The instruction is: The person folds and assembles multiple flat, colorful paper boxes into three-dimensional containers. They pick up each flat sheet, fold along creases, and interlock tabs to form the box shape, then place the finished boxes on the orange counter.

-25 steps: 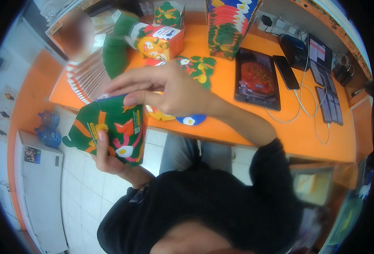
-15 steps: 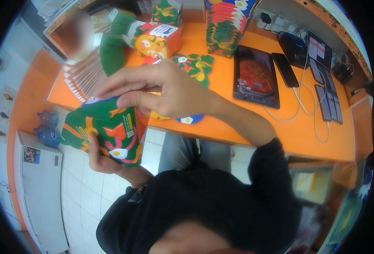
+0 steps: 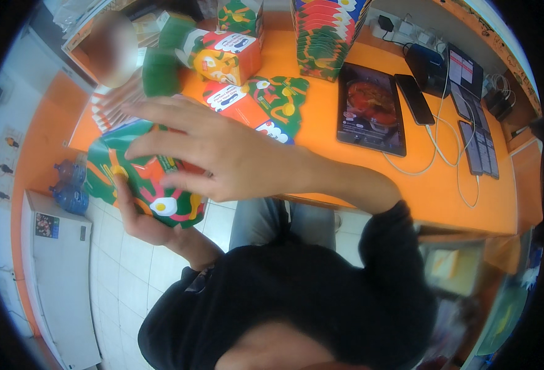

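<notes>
A food carton (image 3: 188, 213), green with printed eggs and red and yellow shapes, is held low at the left, just off the table's front edge. My left hand (image 3: 145, 228) grips it from below, thumb pressed on the printed side. Over its upper part hovers my right hand (image 3: 222, 148), fingers spread and apart; whether the fingertips touch the carton I cannot tell. Part of the carton's top is hidden behind that hand. Beyond it, a flat carton blank (image 3: 287, 102) lies on the orange table (image 3: 339, 169).
Behind the blank stand a made-up carton (image 3: 247, 58) and a tall nested stack of cartons (image 3: 322, 46). A fanned pile of blanks (image 3: 108, 111) lies at the left. On the right are a tablet (image 3: 370, 114), a phone (image 3: 415, 98) and white charging cables (image 3: 435, 145).
My right hand has come down and nearer to me, its fingers opening from a close bent shape to a wide spread. My left hand still holds the carton, which has shifted slightly left.
</notes>
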Motion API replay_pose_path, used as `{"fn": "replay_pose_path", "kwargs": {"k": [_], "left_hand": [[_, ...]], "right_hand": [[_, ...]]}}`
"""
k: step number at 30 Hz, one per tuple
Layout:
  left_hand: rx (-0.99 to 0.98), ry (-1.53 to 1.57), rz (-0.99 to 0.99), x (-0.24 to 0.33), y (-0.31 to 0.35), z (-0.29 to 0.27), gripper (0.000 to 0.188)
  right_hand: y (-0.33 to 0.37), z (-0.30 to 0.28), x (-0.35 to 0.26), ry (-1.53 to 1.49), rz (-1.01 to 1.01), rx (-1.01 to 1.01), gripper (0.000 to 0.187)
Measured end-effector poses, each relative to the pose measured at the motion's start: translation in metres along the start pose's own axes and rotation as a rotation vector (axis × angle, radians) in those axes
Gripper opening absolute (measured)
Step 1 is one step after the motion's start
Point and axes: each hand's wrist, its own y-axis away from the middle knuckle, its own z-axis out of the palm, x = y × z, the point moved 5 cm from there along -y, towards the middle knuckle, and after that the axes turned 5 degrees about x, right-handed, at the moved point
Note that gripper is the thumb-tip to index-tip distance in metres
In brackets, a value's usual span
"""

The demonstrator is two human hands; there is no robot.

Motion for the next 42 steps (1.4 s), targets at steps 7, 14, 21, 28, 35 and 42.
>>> {"fn": "replay_pose_path", "kwargs": {"k": [7, 14, 21, 28, 35, 42], "left_hand": [[-0.238, 0.202, -0.29, -0.011, -0.012, 0.004, 0.047], [-0.808, -0.165, 0.001, 0.0, 0.014, 0.011, 0.086], [-0.786, -0.569, 0.099, 0.006, 0.022, 0.028, 0.057], [-0.581, -0.459, 0.128, -0.003, 0.008, 0.033, 0.041], [-0.614, -0.543, 0.225, 0.006, 0.011, 0.024, 0.042], [-0.67, -0.661, 0.393, 0.006, 0.014, 0.024, 0.037]], "right_hand": [[0.003, 0.0, 0.008, 0.267, -0.08, -0.11, 0.066], [-0.007, -0.033, 0.024, 0.185, 0.129, -0.008, 0.088], [-0.01, -0.051, 0.03, 0.192, 0.121, 0.065, 0.079], [-0.004, -0.028, 0.027, 0.459, -0.122, -0.137, 0.047], [-0.002, -0.026, 0.031, 0.223, 0.058, -0.122, 0.047], [-0.002, -0.024, 0.023, 0.183, -0.024, -0.188, 0.046]]}}
